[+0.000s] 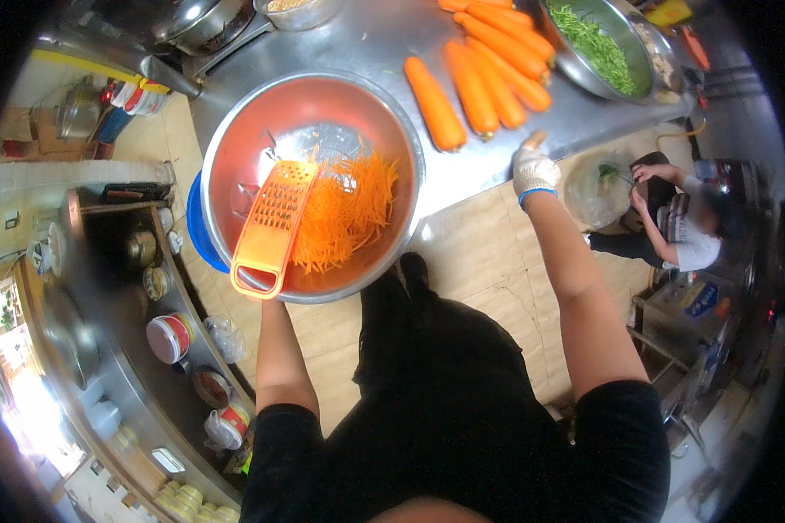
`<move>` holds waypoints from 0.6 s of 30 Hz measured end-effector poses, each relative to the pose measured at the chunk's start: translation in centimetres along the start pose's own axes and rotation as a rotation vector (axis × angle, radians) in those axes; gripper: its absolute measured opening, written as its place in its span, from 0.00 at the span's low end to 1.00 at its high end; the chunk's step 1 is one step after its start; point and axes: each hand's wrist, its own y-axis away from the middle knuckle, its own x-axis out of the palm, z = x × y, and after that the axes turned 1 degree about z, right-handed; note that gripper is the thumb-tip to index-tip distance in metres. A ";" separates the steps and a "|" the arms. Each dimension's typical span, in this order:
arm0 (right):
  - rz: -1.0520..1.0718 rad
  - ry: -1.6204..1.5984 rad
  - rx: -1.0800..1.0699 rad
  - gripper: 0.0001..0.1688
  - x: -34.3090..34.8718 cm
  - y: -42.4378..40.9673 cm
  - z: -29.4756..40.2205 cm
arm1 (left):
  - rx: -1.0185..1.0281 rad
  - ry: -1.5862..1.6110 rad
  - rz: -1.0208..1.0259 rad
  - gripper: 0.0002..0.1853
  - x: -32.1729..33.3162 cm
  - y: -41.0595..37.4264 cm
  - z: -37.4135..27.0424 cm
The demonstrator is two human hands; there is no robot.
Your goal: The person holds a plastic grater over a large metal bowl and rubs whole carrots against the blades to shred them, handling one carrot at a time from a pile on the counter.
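A large steel bowl [411, 216] sits at the left of the steel worktop. Inside it lies a heap of shredded carrot [353, 216]. An orange grater [275, 219] leans in the bowl, its handle over the near rim. My left forearm reaches up to that rim; the hand itself is hidden behind the bowl. My right hand [536, 171], in a pale knitted glove with a blue cuff, is at the worktop's near edge, below several whole carrots [472, 91]. A brownish tip shows at its top; I cannot tell whether it is a finger or something held.
Steel bowls stand at the far right, one with shredded green vegetable [592, 46]. A lidded pot [203, 26] is at the far left. Below the bowl shows a blue container [204, 225]. A person [677, 225] sits at the right beside a plastic bag [598, 189]. Shelving [163, 274] lines the left.
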 end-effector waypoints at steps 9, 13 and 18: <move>-0.019 -0.145 0.102 0.56 0.4 -0.3 0.6 | -0.011 0.003 0.004 0.21 -0.1 0.0 0.0; -0.036 -0.162 0.121 0.55 0.8 -0.8 0.3 | -0.001 0.005 0.010 0.21 0.1 0.0 -0.4; 0.053 -0.159 0.171 0.53 -1.2 0.6 1.4 | -0.007 0.011 0.001 0.21 -0.2 0.2 -0.2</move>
